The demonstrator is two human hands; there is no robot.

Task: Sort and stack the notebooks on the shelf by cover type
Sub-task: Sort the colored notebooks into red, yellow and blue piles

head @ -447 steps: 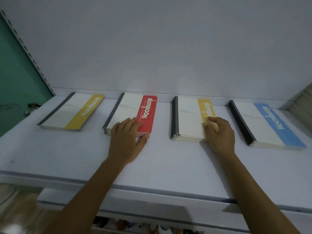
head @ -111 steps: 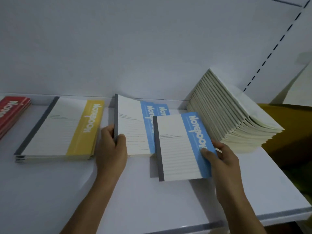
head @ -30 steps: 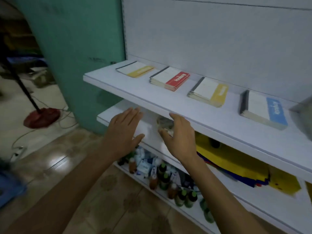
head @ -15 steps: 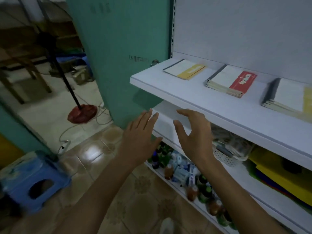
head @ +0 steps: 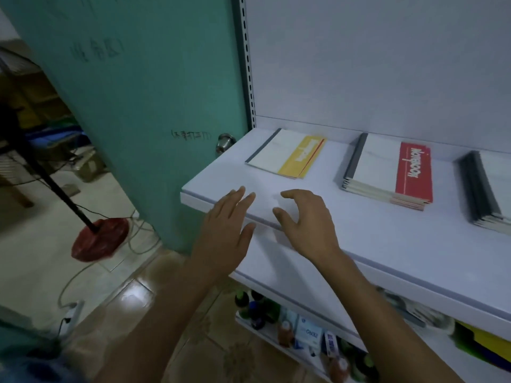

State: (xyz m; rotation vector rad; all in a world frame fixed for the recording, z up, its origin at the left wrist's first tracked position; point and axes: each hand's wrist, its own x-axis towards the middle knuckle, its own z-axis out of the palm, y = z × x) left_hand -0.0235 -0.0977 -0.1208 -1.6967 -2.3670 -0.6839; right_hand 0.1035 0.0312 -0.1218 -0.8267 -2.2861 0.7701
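Notebooks lie flat in separate stacks along the white shelf [head: 359,230]: yellow-band stack [head: 287,156] far left, red-band stack [head: 387,172] next, dark-spined stack [head: 481,186] cut off at the right edge. Left hand [head: 224,228] at the shelf's front left corner, fingers straight, holding nothing. Right hand [head: 307,222] just beside it, fingers loosely curled, also empty. Both hands apart from the stacks. Bottles [head: 260,310] sit on a lower shelf.

Shelf [head: 359,233]: smooth, matt white board. Notebooks [head: 387,175]: paper pages under smooth card covers. Floor tiles [head: 132,297]: glossy, reflective; door knob [head: 224,142]: polished metal.
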